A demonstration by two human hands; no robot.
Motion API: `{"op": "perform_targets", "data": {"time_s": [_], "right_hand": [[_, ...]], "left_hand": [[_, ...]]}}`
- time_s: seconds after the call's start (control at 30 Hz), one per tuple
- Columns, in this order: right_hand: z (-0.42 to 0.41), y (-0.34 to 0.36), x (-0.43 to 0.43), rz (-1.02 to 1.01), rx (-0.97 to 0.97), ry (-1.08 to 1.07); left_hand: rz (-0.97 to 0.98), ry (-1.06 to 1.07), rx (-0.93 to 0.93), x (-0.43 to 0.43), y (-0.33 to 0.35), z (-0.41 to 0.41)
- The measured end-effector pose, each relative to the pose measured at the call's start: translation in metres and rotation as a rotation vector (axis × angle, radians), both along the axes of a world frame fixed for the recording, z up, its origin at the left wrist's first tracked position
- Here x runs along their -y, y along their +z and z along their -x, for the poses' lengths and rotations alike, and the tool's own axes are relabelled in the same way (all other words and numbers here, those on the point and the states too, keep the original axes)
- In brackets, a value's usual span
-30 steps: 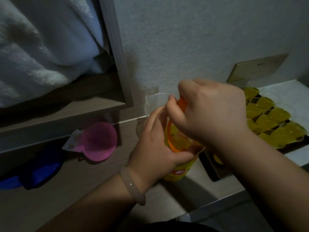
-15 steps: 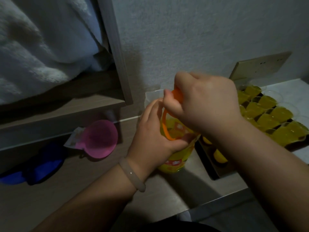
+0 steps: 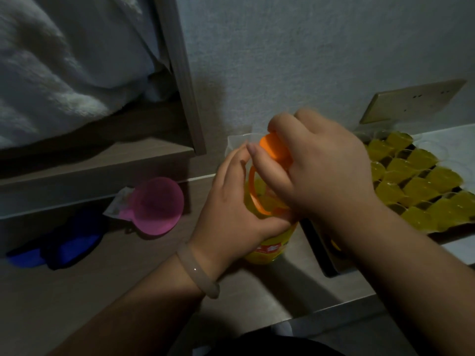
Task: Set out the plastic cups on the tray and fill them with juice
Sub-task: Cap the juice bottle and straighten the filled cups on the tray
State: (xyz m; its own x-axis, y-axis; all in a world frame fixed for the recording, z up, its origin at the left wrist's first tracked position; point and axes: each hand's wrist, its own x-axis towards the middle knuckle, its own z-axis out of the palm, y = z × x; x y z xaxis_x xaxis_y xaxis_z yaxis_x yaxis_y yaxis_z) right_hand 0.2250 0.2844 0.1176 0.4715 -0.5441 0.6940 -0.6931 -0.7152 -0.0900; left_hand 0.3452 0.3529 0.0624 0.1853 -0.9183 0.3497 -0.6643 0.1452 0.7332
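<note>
1. The left hand (image 3: pixel 231 214) is wrapped around the juice bottle (image 3: pixel 270 242), which stands upright on the desk (image 3: pixel 128 278) just beside the tray's (image 3: pixel 318 253) left edge.
2. The right hand (image 3: pixel 316 173) is clamped over the orange cap (image 3: pixel 273 150).
3. Filled plastic cups (image 3: pixel 416 191) stand in packed rows on the tray.
4. A pink funnel (image 3: pixel 156 204) lies near the desk's back edge.

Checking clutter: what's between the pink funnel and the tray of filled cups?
In the head view, the juice bottle stands between the pink funnel and the tray, gripped by the left hand, right hand on its orange cap.

Dim, grainy wide-angle view, heavy shadows along the bottom edge, slight motion blur on the right hand (image 3: pixel 323 170).
</note>
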Motion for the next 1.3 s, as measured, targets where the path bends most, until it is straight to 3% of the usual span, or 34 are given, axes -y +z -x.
{"op": "perform_targets", "data": {"time_s": [0.17, 0.37, 0.57, 0.87, 1.07, 1.3], "right_hand": [[0.005, 0.000, -0.005, -0.040, 0.086, 0.059], [0.025, 0.003, -0.003, -0.220, 0.327, 0.061], [0.036, -0.006, 0.008, -0.381, 0.463, 0.073], [0.075, -0.019, 0.026, -0.492, 0.408, 0.064], [0.109, -0.030, 0.043, -0.535, 0.281, -0.068], [0.136, -0.041, 0.048, -0.619, 0.264, -0.191]], "left_hand": [[0.042, -0.035, 0.030, -0.010, 0.002, -0.006], [0.481, -0.052, 0.372, -0.026, 0.020, 0.005], [0.610, -0.191, 0.458, -0.024, 0.034, 0.035], [0.490, -0.392, 0.567, -0.010, 0.022, 0.084], [0.328, -0.334, 0.503, 0.003, 0.000, 0.107], [0.098, -0.241, 0.399, 0.009, -0.033, 0.115]]}}
